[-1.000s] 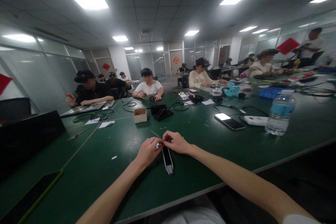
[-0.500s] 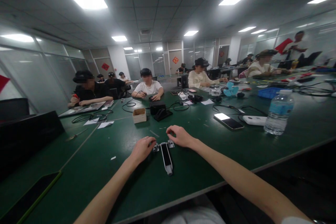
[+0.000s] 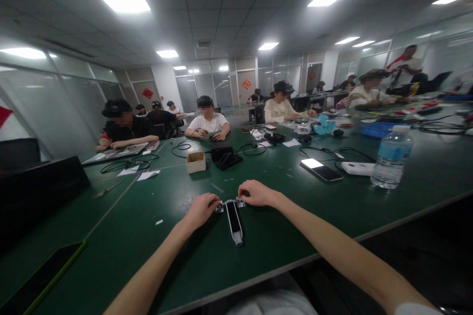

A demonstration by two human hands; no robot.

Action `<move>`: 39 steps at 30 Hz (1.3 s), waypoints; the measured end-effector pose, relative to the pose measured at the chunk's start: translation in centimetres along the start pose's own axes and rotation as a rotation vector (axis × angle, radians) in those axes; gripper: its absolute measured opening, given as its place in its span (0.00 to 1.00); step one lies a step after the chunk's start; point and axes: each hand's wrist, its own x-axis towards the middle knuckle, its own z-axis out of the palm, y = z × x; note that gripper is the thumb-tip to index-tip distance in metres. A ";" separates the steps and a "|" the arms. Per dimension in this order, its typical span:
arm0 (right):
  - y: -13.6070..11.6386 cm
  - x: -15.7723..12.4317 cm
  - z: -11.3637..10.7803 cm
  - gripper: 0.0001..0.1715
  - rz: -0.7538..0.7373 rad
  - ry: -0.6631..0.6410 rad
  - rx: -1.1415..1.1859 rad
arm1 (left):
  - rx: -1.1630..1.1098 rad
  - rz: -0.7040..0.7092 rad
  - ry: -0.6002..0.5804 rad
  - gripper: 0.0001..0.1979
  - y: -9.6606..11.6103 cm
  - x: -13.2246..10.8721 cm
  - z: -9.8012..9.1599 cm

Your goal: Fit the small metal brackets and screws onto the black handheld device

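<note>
A long white frame with a black middle strip point(image 3: 233, 219) lies flat on the green table point(image 3: 273, 246), its narrow end towards me. At its far end sit a small silver bracket on the left point(image 3: 219, 208) and another silver bracket on the right point(image 3: 241, 204). My left hand point(image 3: 202, 210) is closed, fingertips pinched at the left bracket's outer edge. Fingers curled down, my right hand point(image 3: 256, 193) grips at the right bracket. The fingertips partly cover both brackets, and the kind of device is unclear.
A small cardboard box point(image 3: 195, 162) and a black stand point(image 3: 223, 155) are ahead. To the right are a phone point(image 3: 321, 170), a white case point(image 3: 357, 169) and a water bottle point(image 3: 392, 157). A green-edged dark panel point(image 3: 55, 275) lies near left. Co-workers sit across the table.
My right hand has come down and slightly right, onto the right bracket. My left hand and the white frame stay almost where they were.
</note>
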 end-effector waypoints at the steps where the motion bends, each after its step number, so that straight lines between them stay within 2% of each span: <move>1: -0.1 0.0 -0.1 0.07 0.003 -0.010 0.002 | -0.005 0.003 -0.005 0.12 0.0 0.0 -0.1; 9: -0.3 -0.1 -0.2 0.07 0.005 -0.013 0.029 | -0.020 0.055 -0.067 0.12 -0.3 -0.1 -0.3; 17: 0.2 0.0 0.2 0.05 -0.037 0.006 0.073 | -0.047 0.073 -0.036 0.11 -0.7 -0.1 0.3; 30: 0.6 0.1 0.7 0.06 -0.059 -0.008 0.104 | -0.016 0.036 -0.048 0.07 0.5 0.0 0.3; 39: 0.3 0.0 0.6 0.07 -0.057 0.004 0.108 | -0.041 0.031 -0.062 0.10 1.1 -0.2 -0.1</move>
